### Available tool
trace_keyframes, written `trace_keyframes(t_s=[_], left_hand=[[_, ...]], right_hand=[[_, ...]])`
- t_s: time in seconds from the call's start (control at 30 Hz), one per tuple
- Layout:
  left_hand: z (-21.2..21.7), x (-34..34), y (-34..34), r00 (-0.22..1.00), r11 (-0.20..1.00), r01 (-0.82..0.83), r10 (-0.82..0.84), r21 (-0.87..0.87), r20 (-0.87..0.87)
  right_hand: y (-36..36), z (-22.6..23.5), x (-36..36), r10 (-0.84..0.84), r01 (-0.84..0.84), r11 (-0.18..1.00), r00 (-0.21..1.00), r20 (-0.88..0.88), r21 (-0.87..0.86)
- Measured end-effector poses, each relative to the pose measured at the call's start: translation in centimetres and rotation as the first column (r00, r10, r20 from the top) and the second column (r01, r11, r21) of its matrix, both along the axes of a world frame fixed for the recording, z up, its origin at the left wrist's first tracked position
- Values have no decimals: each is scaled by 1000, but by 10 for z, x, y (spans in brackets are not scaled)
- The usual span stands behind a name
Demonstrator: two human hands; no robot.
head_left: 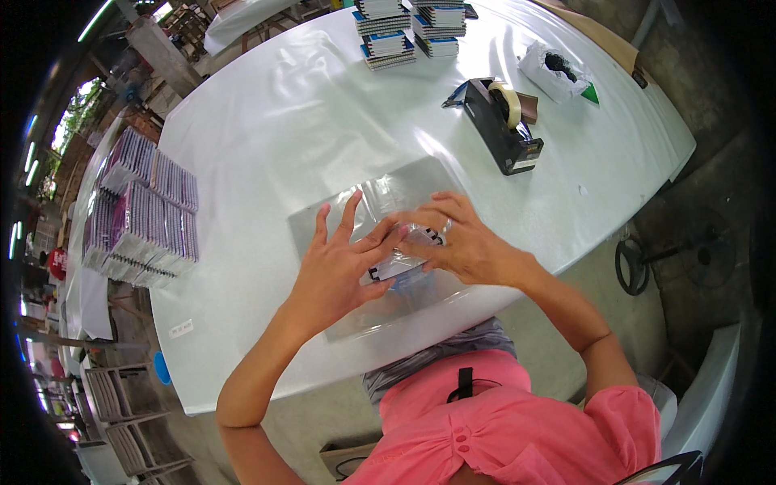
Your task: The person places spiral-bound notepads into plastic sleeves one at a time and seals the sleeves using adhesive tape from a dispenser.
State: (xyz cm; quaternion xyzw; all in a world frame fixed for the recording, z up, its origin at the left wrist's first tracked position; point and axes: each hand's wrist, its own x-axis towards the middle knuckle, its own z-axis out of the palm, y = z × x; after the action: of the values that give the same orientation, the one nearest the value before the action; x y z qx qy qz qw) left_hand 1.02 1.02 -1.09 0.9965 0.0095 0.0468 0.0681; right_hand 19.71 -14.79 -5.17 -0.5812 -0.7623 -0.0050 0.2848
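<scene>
A small spiral notebook (pixel 397 263) with black wire binding lies between my hands, with shiny clear plastic over it. Under it a larger clear plastic sheet (pixel 323 215) is spread on the table in front of me. My left hand (pixel 339 260) holds the notebook's left end between thumb and index finger, its other fingers stretched out. From the right, my right hand (pixel 469 245) bends over the far end, thumb and fingertips closed on the plastic. Those fingertips are slightly blurred and overlap the left index finger, so the exact grip is partly hidden.
A black tape dispenser (pixel 501 133) stands beyond my right hand, near a white plastic bag (pixel 554 73) with dark contents. Stacked spiral notebooks (pixel 381 36) are at the far edge. Purple-edged notebooks (pixel 145 214) pile up at the left. White sheeting covers the table (pixel 234 178).
</scene>
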Motion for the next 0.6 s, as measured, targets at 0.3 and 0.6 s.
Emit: trace_keyframes(t_s=[0.3, 0.6], left_hand=[[1, -3, -6, 999, 997, 31, -33, 67, 27], [5, -2, -9, 999, 998, 18, -21, 68, 44]], right_hand=[[-19, 13, 80, -290, 435, 893, 758, -584, 120], [-34, -13, 237, -827, 521, 482, 3, -563, -705]])
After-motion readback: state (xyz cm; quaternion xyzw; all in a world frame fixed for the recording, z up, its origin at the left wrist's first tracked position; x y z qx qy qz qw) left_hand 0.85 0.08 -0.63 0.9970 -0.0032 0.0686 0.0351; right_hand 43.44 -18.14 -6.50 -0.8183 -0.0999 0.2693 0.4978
